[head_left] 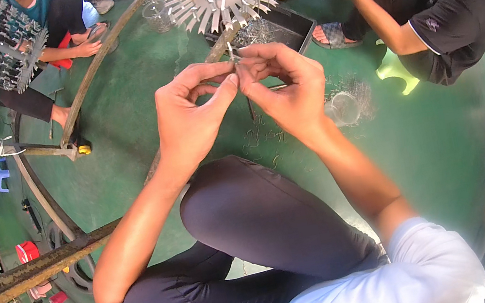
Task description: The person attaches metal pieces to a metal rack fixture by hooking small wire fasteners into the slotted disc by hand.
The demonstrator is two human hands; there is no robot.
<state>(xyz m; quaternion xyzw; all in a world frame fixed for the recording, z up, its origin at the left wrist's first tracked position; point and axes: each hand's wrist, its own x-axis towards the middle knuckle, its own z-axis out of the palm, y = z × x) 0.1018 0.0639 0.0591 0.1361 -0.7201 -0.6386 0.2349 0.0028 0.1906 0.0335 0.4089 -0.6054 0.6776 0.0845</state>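
Raised above my knees, my left hand (186, 114) and my right hand (288, 86) meet fingertip to fingertip. Both are closed in a pinch around a small, thin, pale metal piece (231, 51) that points upward. Its lower part is hidden by my fingers, and its exact kind is too small to make out. Just beyond my fingertips stands a round metal rack (196, 0) with many flat, fork-ended prongs spreading outward. Small pale bits sit on some of its prongs.
A black tray (291, 24) of loose wire-like pieces lies under the rack. A transparent cup (344, 109) stands on the green floor amid scattered bits. Curved bars (54, 259) cross the left side. One person (450, 24) sits at right, another (68, 26) at upper left beside a second rack (1, 54).
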